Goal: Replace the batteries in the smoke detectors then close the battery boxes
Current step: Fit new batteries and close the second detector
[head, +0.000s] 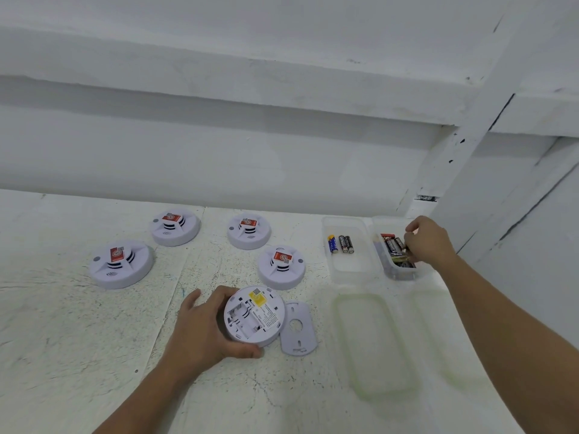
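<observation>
Detector (254, 314) gripped steady, slots up for filling, by left hand (200, 330) fingers. Right hand (427, 242) fingers curled in battery tub (404, 275) right of detector; grip cannot be told.

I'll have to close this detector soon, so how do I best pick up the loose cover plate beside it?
Pinch the cover plate by its right long edge, coming from the right. It lies flat, its left edge meets the open detector that the left hand grips; the right edge is free.

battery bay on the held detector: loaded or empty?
Empty. The flipped detector under the left hand shows bare slots; its cover lies beside it.
</observation>
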